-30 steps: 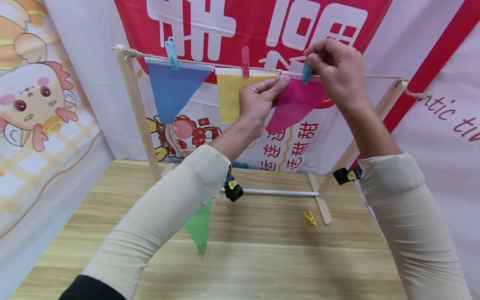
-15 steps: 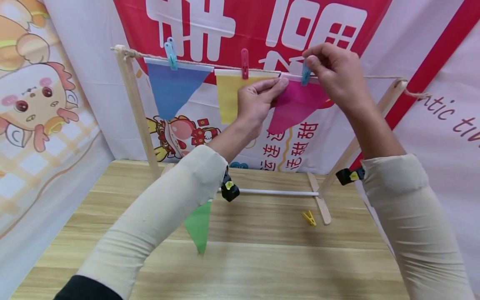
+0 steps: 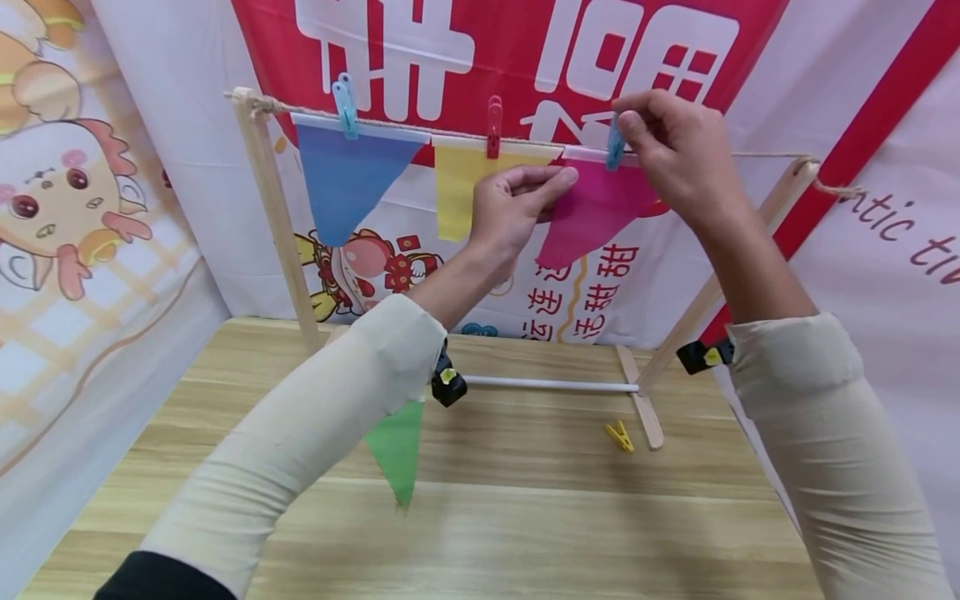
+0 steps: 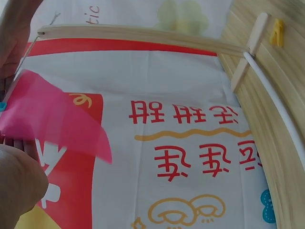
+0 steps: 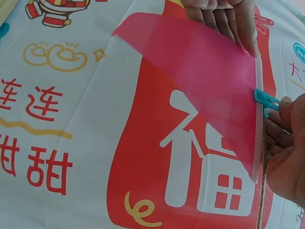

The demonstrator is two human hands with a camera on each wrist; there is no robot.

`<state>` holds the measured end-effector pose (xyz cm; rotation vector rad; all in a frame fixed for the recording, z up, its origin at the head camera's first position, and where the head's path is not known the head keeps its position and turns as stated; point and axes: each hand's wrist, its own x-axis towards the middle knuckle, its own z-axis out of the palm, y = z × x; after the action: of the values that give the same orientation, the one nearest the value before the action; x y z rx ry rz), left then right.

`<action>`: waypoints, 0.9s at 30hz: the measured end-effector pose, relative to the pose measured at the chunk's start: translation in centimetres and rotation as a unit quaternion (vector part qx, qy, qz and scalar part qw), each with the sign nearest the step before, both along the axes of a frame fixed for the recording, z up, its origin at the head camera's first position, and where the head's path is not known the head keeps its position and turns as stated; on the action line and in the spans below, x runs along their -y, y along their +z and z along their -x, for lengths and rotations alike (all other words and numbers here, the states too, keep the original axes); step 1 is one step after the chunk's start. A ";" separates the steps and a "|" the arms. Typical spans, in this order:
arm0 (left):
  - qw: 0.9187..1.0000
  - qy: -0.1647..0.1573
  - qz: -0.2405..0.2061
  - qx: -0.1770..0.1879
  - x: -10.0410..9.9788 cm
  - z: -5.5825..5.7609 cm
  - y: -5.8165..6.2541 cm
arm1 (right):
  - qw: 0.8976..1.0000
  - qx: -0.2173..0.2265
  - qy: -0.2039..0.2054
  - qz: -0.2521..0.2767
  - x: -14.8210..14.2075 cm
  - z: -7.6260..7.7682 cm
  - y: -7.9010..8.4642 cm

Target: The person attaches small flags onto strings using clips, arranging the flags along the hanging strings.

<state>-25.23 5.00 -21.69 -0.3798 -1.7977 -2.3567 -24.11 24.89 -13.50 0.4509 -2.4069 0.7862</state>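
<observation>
In the head view, a pink triangular pennant [image 3: 592, 208] hangs at the twine [image 3: 750, 154], right of the yellow pennant [image 3: 457, 187]. My left hand [image 3: 513, 208] pinches its upper left edge, the thumb in front. My right hand [image 3: 682, 154] pinches the handles of a blue clothespin [image 3: 616, 146] between thumb and forefinger. That clothespin sits across the pennant's white top edge, as the right wrist view shows at the clothespin's jaws [image 5: 259, 96]. Further left hangs a blue pennant [image 3: 352, 175] under a light blue clothespin [image 3: 345, 108]; a red clothespin [image 3: 493, 129] holds the yellow one.
The twine runs between two wooden posts [image 3: 277, 217], joined low down by a white rod [image 3: 547, 383]. On the wooden table [image 3: 525, 533] lie a green pennant [image 3: 397, 454], partly under my left forearm, and a yellow clothespin [image 3: 619, 436]. Printed cloth [image 3: 465, 42] hangs behind.
My left thumb has slid slightly down from the pink pennant's white top edge, and the left wrist has shifted a little left. My right hand keeps its grip on the blue clothespin, slightly lower.
</observation>
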 end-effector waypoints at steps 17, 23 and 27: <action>1.000 -0.019 0.023 -0.009 1.1 -0.3 -1.4 | 0.999 -0.008 -0.020 0.045 -0.4 -0.5 0.0; 0.999 -0.022 0.021 -0.012 1.3 -0.7 -2.1 | 0.996 -0.025 -0.020 0.082 -0.6 -0.7 -0.3; 0.999 -0.025 0.024 -0.012 1.6 -0.8 -2.4 | 0.993 -0.044 -0.010 0.110 -0.7 -0.9 -0.5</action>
<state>-24.42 3.39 -24.09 -0.4609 -1.8582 -2.3346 -23.24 25.56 -14.01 0.3659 -2.2098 0.9881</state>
